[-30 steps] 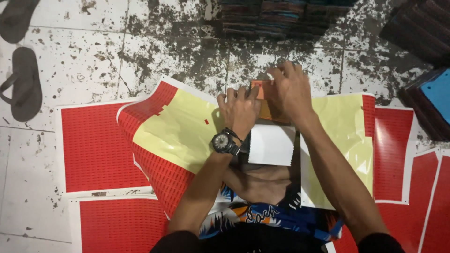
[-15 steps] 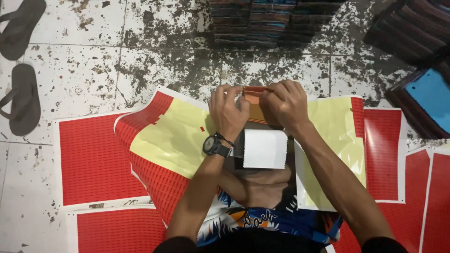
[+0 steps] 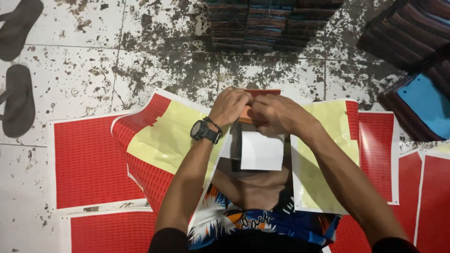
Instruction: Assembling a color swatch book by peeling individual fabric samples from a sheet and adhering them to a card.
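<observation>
Both my hands meet over a small red-orange swatch booklet [image 3: 262, 92] held above my lap. My left hand [image 3: 228, 106], with a black wristwatch, pinches its left end. My right hand [image 3: 274, 113] grips its right side from above and covers most of it. Below the hands hangs a white rectangular card [image 3: 261, 151] with a pinked edge, over a dark layer beside it. I cannot tell which hand bears the card's weight.
Red-and-yellow sticker sheets [image 3: 91, 159] lie across the speckled tile floor, one curled sheet [image 3: 166, 136] at my left knee. Stacked striped fabric booklets [image 3: 272, 23] sit ahead. Dark sandals [image 3: 18, 98] lie far left; striped cloth with a blue piece [image 3: 429, 105] at right.
My hands have drawn closer together on the booklet and risen slightly toward the far side. The white card has stayed hanging beneath them.
</observation>
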